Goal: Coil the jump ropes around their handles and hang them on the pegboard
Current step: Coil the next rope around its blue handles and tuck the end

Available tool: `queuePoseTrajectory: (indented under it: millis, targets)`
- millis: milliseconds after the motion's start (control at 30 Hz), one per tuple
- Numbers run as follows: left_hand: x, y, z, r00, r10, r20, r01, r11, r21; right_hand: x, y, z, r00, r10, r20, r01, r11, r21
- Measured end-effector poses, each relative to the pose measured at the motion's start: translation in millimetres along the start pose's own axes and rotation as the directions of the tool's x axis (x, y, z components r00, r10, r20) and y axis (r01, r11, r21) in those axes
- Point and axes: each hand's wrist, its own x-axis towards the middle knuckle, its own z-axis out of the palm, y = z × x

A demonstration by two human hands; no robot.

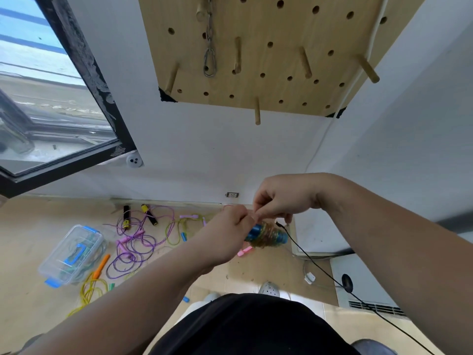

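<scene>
our left hand (230,228) and right hand (281,197) meet mid-scene, fingers (265,210) curled tight, pinching the yellow cord of a blue-handled jump rope (267,235) coiled just beneath them. we should tuck the loose end snugly before reaching the far pegboard (271,80).

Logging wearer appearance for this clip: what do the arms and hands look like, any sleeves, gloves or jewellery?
The left forearm and right forearm are bare as far as the frame shows, with no sleeves. The left hand and right hand wear no gloves; no watch, bracelet or ring is visible. A black garment covers the body below.
</scene>
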Motion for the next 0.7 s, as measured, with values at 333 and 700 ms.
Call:
queuePoseTrajectory:
  millis: [333, 700]
  targets:
    - [28.7, -15.9, 13.1, 0.965, -0.223, -0.137, 0.158, 0.914, -0.374, 1.1, -23.7, 50.8, 0.858, 0.03, -0.513, -0.187, 0.949, -0.256]
    - [32.6, 2.1, 23.4, 0.964, -0.255, -0.072, 0.192, 0.86, -0.473, -14.7, 18.0, 90.7, 0.494, -0.128, -0.86, 0.099, 0.991, -0.09]
